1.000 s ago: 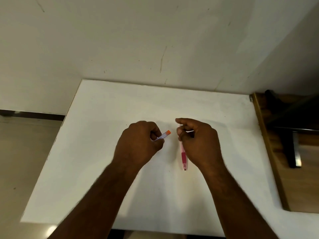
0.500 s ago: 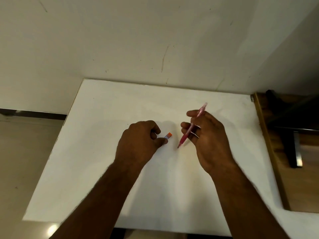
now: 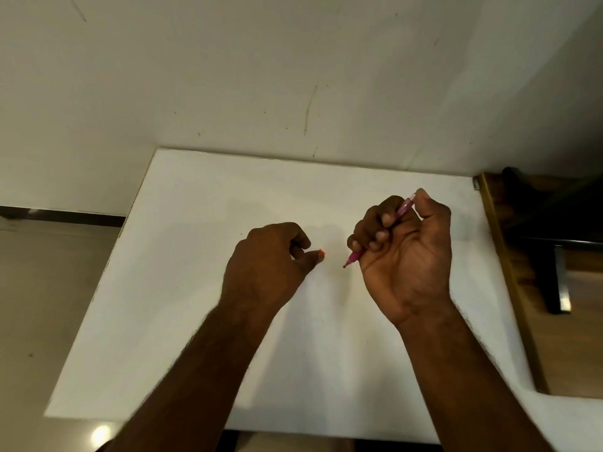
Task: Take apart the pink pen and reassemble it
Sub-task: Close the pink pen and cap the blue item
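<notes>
My left hand (image 3: 267, 262) hovered over the flat white counter (image 3: 182, 288), clenched around a small piece whose orange tip (image 3: 321, 251) alone poked out past the thumb; what the rest of it was, I could not tell. Just to the right, apart from it, my right hand (image 3: 404, 252) was turned palm up, fingers curled around the slim pink plastic pen (image 3: 354, 256), its dark point slanting down-left and its far end showing near the thumb.
</notes>
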Demonstrator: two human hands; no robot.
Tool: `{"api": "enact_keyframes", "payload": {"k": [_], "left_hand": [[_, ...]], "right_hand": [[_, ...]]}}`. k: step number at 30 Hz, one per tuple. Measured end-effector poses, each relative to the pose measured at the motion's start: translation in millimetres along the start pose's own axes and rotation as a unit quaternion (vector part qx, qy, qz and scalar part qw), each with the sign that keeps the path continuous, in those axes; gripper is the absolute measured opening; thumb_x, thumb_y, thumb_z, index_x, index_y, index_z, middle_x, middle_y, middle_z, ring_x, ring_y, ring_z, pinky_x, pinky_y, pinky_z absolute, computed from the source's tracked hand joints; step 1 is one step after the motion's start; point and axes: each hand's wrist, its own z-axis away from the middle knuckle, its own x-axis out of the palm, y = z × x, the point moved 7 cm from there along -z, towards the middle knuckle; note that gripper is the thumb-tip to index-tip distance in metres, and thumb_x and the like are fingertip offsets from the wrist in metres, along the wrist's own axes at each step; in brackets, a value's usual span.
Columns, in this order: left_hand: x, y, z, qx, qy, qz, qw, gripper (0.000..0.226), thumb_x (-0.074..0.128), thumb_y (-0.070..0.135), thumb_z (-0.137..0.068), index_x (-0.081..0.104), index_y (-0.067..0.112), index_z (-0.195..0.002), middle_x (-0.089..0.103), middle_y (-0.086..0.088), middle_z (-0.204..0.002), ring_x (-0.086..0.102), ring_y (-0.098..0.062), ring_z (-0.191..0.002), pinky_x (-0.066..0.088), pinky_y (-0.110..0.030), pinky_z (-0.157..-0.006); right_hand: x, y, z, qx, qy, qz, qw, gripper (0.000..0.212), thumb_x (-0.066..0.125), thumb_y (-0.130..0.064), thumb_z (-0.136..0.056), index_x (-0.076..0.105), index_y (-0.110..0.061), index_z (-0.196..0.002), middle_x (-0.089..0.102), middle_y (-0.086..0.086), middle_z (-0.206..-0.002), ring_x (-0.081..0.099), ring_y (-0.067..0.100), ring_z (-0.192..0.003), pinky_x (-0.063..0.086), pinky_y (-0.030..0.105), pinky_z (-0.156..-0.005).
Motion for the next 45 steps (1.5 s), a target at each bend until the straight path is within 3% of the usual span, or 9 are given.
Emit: {"api": "enact_keyframes", "payload": {"k": [13,45], "left_hand": [[3.7,2.8,0.7,-0.005,-0.033,-0.007,0.999,0.032,0.072,0.058,-0.082,0.072,0.029,-0.096,0.072,0.012,-0.088,0.066,-0.008,-0.080,0.046,-0.024,-0.067],[3.2,5.3,3.4,-0.009,-0.045,-0.001,0.999,0.031,0.074,0.055,-0.082,0.073,0.029,-0.098,0.073,0.012,-0.089,0.066,-0.008,-0.082,0.042,-0.016,-0.063]], "right_hand": [[4.5,3.3,0.6,0.003,0.007,0.019,1.000,0.052,0.034,-0.044,-0.099,0.050,-0.011,-0.063,0.036,0.001,-0.053,0.023,0.018,-0.057,0.027,0.035,-0.058],[5.3,6.0,0.7,-0.013,0.014,0.048,0.999,0.048,0.037,-0.041,-0.096,0.055,-0.012,-0.062,0.039,0.000,-0.052,0.027,0.018,-0.056,0.030,0.034,-0.058]]}}
